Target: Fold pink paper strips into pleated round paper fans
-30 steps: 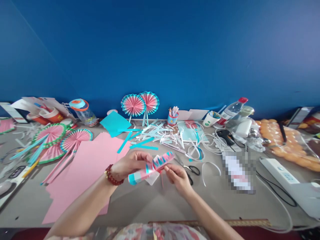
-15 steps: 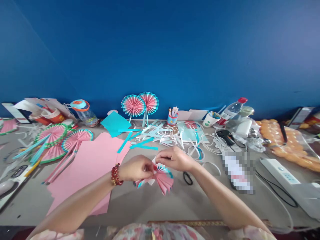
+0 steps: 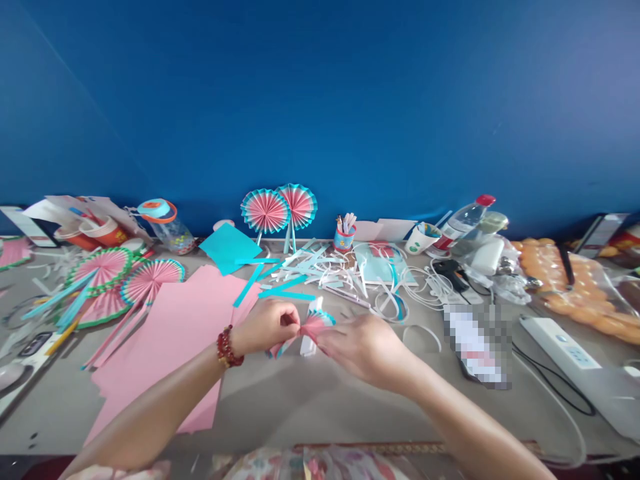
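Over the desk's middle, my two hands hold a pleated pink paper fan [image 3: 316,325] with a blue-edged rim, pinched together at its centre. My left hand [image 3: 266,327] is closed, thumb and fingertips pinching the fan's middle; a folded part shows beneath these fingers. From the other side, my right hand [image 3: 361,348] has its fingers closed over the fan's right part and covers some of it. Behind the fan, a white paper piece [image 3: 309,345] shows above and below the pleats. A stack of pink paper sheets [image 3: 165,353] lies left of my hands.
Finished paper fans [image 3: 266,212] lean against the blue wall; others [image 3: 153,280] lie at left. White and blue paper strips [image 3: 320,267] are heaped behind my hands. A pen cup [image 3: 345,237], a plastic bottle [image 3: 467,223] and a power strip [image 3: 563,343] stand or lie farther right.
My right hand has come down from above the fan to its right side and now grips the pleats. The fan is more gathered, and the black loop on the desk is now hidden.
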A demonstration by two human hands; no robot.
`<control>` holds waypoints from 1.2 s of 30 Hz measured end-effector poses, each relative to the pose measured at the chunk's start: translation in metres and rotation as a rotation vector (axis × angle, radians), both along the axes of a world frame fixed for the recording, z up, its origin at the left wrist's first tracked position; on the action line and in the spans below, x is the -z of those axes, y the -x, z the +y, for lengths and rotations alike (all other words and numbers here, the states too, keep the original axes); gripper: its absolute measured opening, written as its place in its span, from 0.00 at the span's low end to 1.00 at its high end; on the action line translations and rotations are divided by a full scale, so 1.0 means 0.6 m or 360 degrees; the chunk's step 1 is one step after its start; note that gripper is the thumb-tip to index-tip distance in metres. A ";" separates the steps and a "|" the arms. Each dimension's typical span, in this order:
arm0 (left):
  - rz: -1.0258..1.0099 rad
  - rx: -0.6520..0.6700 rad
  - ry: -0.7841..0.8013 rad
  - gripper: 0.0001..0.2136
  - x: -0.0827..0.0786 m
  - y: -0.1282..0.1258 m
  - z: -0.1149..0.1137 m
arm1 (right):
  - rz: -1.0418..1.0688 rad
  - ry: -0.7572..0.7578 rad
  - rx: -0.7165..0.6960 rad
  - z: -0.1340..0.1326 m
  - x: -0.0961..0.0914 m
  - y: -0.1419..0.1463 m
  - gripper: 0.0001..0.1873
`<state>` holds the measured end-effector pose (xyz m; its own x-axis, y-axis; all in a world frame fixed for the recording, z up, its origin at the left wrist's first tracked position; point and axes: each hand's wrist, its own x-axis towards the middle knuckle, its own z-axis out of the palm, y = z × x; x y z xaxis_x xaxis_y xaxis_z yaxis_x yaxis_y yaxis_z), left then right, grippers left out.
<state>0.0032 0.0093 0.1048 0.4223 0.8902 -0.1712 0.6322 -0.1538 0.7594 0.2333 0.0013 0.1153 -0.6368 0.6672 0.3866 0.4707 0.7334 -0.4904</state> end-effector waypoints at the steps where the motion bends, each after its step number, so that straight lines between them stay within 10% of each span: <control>1: 0.0022 -0.0021 -0.0050 0.06 -0.002 0.006 -0.001 | -0.0045 0.0005 -0.0024 -0.002 0.001 -0.005 0.12; 11: 0.0424 -0.0398 -0.0889 0.05 0.013 0.040 0.000 | -0.0059 -0.0024 -0.0038 -0.045 0.057 0.018 0.15; 19: -0.0655 -0.0596 0.0111 0.10 -0.001 0.055 0.001 | 0.0293 0.0305 0.0040 -0.055 0.104 0.024 0.14; 27: -0.1240 -0.0733 0.0593 0.10 -0.011 0.052 -0.012 | 0.0460 0.0529 0.0148 -0.047 0.115 0.019 0.15; 36: -0.1302 0.0003 0.0766 0.10 0.018 0.037 -0.018 | 0.0694 0.1158 -0.0043 -0.004 0.149 0.018 0.22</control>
<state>-0.0192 -0.0012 0.0938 0.5750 0.8003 -0.1700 -0.1238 0.2905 0.9488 0.2223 -0.0009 0.0260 -0.5495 0.8315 0.0818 0.1167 0.1733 -0.9779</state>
